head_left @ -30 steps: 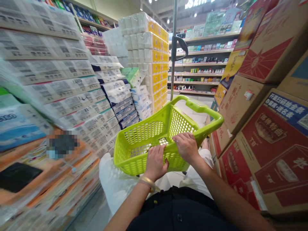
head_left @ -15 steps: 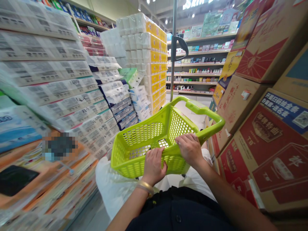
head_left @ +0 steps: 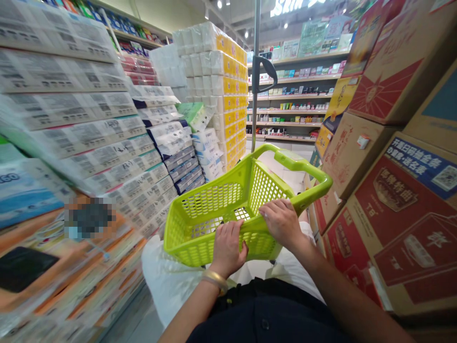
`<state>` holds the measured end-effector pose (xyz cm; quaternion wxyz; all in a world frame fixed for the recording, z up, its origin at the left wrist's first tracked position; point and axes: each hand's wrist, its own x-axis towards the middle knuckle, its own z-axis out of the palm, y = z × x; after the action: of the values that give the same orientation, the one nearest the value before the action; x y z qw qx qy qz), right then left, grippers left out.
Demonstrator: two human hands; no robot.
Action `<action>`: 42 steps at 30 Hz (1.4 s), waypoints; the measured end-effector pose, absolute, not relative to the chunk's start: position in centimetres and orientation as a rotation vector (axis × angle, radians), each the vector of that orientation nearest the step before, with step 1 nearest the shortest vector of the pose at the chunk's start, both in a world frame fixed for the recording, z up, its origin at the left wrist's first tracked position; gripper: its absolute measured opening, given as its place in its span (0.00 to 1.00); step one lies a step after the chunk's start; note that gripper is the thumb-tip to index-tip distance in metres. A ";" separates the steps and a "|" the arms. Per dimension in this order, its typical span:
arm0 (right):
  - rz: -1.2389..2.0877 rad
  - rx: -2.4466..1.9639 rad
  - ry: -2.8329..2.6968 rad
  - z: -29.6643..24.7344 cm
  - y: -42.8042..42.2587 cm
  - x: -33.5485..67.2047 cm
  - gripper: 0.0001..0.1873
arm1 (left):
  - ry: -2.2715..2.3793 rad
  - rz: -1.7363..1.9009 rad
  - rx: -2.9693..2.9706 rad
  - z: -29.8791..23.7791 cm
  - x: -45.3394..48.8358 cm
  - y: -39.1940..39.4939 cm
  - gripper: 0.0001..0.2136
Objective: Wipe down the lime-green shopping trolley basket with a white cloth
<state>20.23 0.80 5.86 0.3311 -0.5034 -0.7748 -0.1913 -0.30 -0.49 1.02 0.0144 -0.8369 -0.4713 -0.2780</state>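
Basket (head_left: 253, 223) of bright green plastic, one in all, sits just before the person's torso, between packs stacked on the left and cartons stacked on the right. Its pierced walls and slotted floor show, and one thick green handle (head_left: 300, 164) arches over its right end. Two hands grip the near rim. The left hand (head_left: 228, 245), one gold bangle (head_left: 215, 280) at its wrist, is closed over the rim with its thumb on the outer wall; the right hand (head_left: 282, 223) has its fingers curled over the same rim, nearer the handle. One grey pole (head_left: 256, 114) with one loop grip (head_left: 269, 75) rises past the far end; whether it joins the basket I cannot tell. At least six cartons (head_left: 396, 200) stand at right, their contents hidden. Yellow-sided packs (head_left: 233, 114) rise in at least six layers, wrapped in clear film. Shelves (head_left: 285, 112) behind bear rows of small boxes and bottles, too small to count.
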 end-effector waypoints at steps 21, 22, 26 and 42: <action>-0.608 -1.444 -1.732 7.7 1.9 25.4 0.11 | -1.401 -0.906 -2.586 0.7 -0.4 -0.5 0.26; -0.632 -1.461 -1.688 7.9 1.9 25.7 0.12 | -1.392 -0.913 -2.578 0.6 -0.4 -0.5 0.26; -0.627 -1.417 -1.794 7.2 1.3 23.4 0.10 | -1.372 -0.926 -2.550 0.6 -0.4 -0.4 0.26; -0.676 -1.457 -1.636 7.4 1.9 24.7 0.12 | -1.381 -0.924 -2.561 0.6 -0.4 -0.5 0.26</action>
<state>24.68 1.88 7.37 0.4116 -0.5792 -0.6503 -0.2689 -0.42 -0.46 0.63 0.0443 -0.8380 -0.4520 -0.3024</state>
